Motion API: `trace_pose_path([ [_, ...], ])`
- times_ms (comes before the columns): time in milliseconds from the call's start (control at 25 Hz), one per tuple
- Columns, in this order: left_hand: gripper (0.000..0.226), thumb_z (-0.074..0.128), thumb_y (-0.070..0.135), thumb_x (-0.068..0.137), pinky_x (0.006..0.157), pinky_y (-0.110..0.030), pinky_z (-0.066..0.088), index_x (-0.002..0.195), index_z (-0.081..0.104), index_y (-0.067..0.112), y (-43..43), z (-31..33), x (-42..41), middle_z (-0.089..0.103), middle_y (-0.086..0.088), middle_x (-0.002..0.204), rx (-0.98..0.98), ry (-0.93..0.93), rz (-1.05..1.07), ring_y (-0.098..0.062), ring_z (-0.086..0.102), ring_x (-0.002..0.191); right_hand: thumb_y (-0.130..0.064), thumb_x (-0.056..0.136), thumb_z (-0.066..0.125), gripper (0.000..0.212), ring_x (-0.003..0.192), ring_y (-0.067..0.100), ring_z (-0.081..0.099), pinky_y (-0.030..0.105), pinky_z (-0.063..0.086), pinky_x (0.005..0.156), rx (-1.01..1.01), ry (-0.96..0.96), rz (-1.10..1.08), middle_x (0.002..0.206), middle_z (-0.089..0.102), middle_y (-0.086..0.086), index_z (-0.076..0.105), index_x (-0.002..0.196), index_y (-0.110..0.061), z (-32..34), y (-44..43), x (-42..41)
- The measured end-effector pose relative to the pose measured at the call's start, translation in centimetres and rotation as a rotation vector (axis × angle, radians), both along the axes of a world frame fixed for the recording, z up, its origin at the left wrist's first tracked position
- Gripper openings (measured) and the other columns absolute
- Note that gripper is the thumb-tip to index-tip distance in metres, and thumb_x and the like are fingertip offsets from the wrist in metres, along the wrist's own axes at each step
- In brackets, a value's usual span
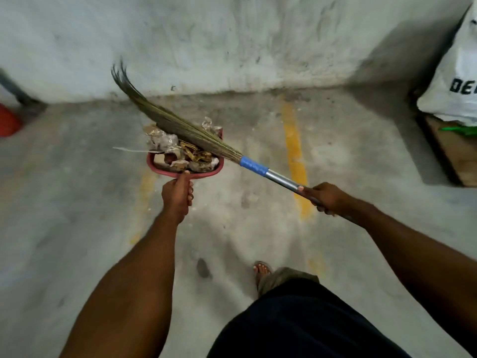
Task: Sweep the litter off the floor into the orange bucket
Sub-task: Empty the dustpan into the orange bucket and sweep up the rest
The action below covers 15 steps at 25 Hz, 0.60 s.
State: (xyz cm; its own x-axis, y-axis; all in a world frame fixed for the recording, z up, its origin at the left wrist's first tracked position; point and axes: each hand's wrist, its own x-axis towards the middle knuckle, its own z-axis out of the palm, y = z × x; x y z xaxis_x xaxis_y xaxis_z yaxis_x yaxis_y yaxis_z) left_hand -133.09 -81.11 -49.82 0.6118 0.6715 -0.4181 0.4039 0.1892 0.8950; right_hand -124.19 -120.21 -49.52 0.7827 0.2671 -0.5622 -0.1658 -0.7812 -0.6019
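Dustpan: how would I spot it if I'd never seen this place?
Look at the grey floor just before the pale wall. In the middle, the left hand holds the dustpan by its handle. It is the red scoop heaped with litter, the broom crossing over it.

Orange bucket (7, 121) is cut by the left edge. Broom tips (119, 73) smear into blur; the dustpan (178, 174) handle hides inside the left hand (177, 196).
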Motion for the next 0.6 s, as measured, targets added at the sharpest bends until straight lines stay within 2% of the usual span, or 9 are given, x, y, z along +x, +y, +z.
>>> trace_pose_path([
  [240,0.038,0.068,0.039,0.094,0.043,-0.021,0.033,0.069,0.064,0.011,11.1,0.7,0.3,0.052,-0.002,0.054,-0.030,-0.004,0.219,-0.013,0.041,0.040,-0.089,0.077,0.053,0.073,0.045,0.021,0.043,0.032,0.036,0.052,0.007,-0.034,0.198,0.050,0.050,0.001,0.054,0.063,-0.017,0.9,14.2,8.8],
  [440,0.040,0.069,0.038,0.096,0.042,-0.022,0.031,0.071,0.063,0.008,21.4,0.3,-0.2,0.051,-0.005,0.057,-0.009,-0.025,0.358,-0.014,0.039,0.041,-0.081,0.085,0.053,0.069,0.046,0.020,0.047,0.027,0.036,0.046,-0.001,-0.056,0.345,0.055,0.053,0.003,0.057,0.069,-0.014,1.9,27.2,12.4],
  [600,0.039,0.069,0.036,0.096,0.043,-0.023,0.032,0.072,0.063,0.007,31.7,-0.9,-1.0,0.052,-0.007,0.060,-0.017,-0.016,0.431,-0.015,0.040,0.044,-0.083,0.084,0.053,0.070,0.045,0.021,0.048,0.026,0.039,0.046,-0.049,-0.043,0.414,0.056,0.055,0.003,0.058,0.070,-0.014,0.7,39.0,13.7],
])
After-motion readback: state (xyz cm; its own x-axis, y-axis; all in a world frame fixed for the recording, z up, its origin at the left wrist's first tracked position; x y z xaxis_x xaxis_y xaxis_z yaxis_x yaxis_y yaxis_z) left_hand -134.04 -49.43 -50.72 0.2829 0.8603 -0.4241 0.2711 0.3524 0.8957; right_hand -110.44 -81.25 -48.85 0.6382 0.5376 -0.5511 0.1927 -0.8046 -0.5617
